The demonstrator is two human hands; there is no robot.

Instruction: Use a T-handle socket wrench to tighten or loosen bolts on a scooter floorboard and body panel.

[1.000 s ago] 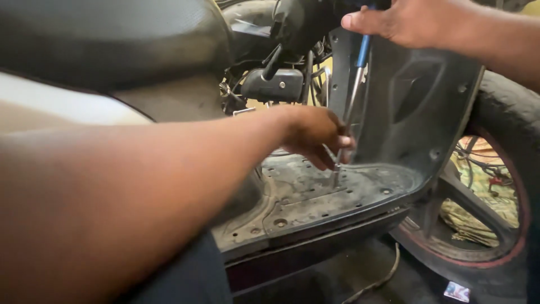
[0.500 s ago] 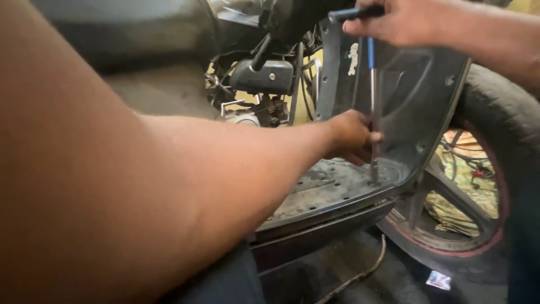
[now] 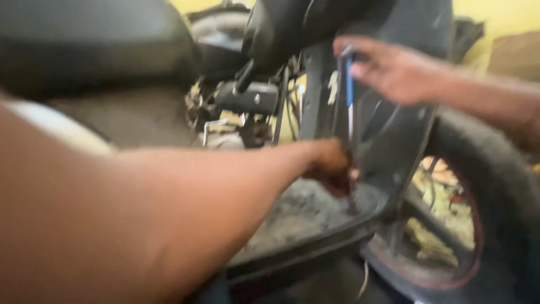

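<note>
Your right hand (image 3: 396,70) sits at the top of the long screwdriver with the blue handle and thin steel shaft (image 3: 350,84), fingers loosely wrapped on the handle as far as the blur shows. Your left hand (image 3: 332,166) is down low, fingers pinched around the shaft just above its tip. The tip rests on the dusty grey plastic scooter footboard (image 3: 304,211), close to the dark front leg shield panel (image 3: 394,141).

To do this step well:
- Keep the shaft upright, in line with the fastener (tilt looks slight, hard to judge in this blur).
- Let the left hand only guide the tip; press and turn from the top hand.
- Push straight down before turning, so the tip does not cam out on the gritty surface.
- Hold your head steady; the view is smeared.

Containers: no box, tray or bin shows. The footboard is the only dished surface, holding dust and grit; any screw in it is too blurred to tell.

The black rubber front tyre (image 3: 495,186) sits just to the right, clear of both hands.
</note>
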